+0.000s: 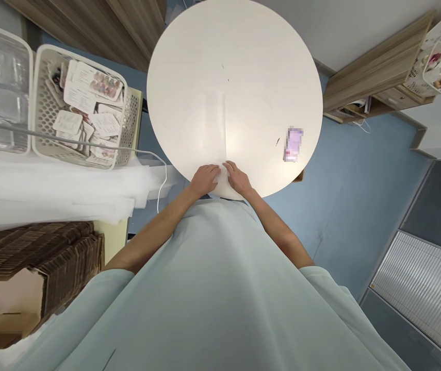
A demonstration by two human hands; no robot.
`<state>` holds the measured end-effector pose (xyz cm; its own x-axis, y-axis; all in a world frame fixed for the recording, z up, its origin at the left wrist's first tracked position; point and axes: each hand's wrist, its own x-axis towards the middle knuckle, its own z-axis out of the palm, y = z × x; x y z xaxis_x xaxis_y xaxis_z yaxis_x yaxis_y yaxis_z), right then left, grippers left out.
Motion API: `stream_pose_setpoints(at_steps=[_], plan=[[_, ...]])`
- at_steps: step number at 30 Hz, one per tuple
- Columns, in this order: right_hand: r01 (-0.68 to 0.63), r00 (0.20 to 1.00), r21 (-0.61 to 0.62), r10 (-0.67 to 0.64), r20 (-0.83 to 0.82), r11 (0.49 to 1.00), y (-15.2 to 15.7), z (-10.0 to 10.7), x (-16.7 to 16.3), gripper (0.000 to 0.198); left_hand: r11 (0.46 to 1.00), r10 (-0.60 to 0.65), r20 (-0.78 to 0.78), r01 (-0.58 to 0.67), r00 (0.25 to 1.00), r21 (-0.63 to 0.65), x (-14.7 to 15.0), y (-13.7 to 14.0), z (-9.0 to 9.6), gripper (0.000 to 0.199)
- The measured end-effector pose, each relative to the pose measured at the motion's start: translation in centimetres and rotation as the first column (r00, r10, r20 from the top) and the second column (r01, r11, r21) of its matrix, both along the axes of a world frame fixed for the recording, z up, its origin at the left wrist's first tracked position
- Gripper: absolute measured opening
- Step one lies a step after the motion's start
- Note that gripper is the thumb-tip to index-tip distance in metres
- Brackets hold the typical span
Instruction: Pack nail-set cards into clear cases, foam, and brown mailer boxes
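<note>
A person in a pale shirt bends both hands to the near rim of a round white counter, working at what looks like a thin, translucent sheet. Taking the counter's far edge as 12 o'clock, the sheet runs from the middle down to 6, its straight edge showing as a faint line.

The step in hand appears to be handling the sheet's near end. The next move seems to call for a light, even touch from both sides, since so thin a material could crease or slip.

The left forearm comes in from about 7 o'clock, the right forearm from about 5, elbows out. The left hand is palm down, its fingers curled close together; the right hand reaches inward with fingers bent, a small gap between the two. Whether either pinches the sheet cannot be told from above.

A blurred lilac object lies at 4 o'clock. Beyond the counter, a basket of cards stands at 9, with white sheeting at 8.
</note>
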<state>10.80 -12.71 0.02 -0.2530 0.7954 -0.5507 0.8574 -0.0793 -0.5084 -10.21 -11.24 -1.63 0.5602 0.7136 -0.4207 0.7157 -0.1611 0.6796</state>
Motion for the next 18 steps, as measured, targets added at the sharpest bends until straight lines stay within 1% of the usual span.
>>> stream_pose_setpoints(at_steps=[1,2,3,5,7,10,12,15,18], plan=[[-0.059,0.998,-0.008,0.059,-0.009,0.998,0.0,0.2,0.1,0.072,1.000,0.008,0.013,-0.008,1.000,-0.010,0.0,0.2,0.1,0.069],[-0.082,0.996,-0.018,0.082,-0.020,0.996,-0.1,0.2,0.1,0.071,1.000,0.016,0.026,-0.016,1.000,-0.021,-0.1,0.4,0.2,0.067],[-0.080,0.996,-0.029,0.079,-0.030,0.996,-0.1,0.3,0.1,0.069,0.999,0.025,0.036,-0.024,0.999,-0.035,-0.1,0.7,0.3,0.064],[-0.033,0.998,-0.041,0.031,-0.053,0.999,0.0,0.1,0.0,0.062,0.995,0.068,0.045,-0.064,0.997,-0.070,-0.1,1.1,0.4,0.058],[0.021,0.996,-0.044,-0.025,-0.084,0.999,0.2,-0.2,-0.1,0.054,0.978,0.171,0.029,-0.166,0.985,-0.124,-0.1,1.5,0.4,0.053],[0.093,0.988,-0.044,-0.097,-0.118,0.995,0.8,-0.6,-0.3,0.044,0.913,0.359,-0.004,-0.353,0.933,-0.205,-0.5,2.0,0.4,0.050],[0.140,0.982,-0.051,-0.145,-0.118,0.989,1.4,-0.8,-0.4,0.039,0.868,0.447,-0.014,-0.437,0.894,-0.237,-0.9,2.3,0.3,0.053],[0.190,0.978,-0.069,-0.195,-0.079,0.979,2.3,-1.0,-0.8,0.037,0.815,0.525,-0.037,-0.514,0.851,-0.266,-1.5,2.5,0.3,0.054],[0.221,0.974,-0.082,-0.225,-0.039,0.972,2.9,-1.1,-1.1,0.035,0.782,0.565,-0.051,-0.554,0.824,-0.284,-1.6,2.5,0.3,0.044]])
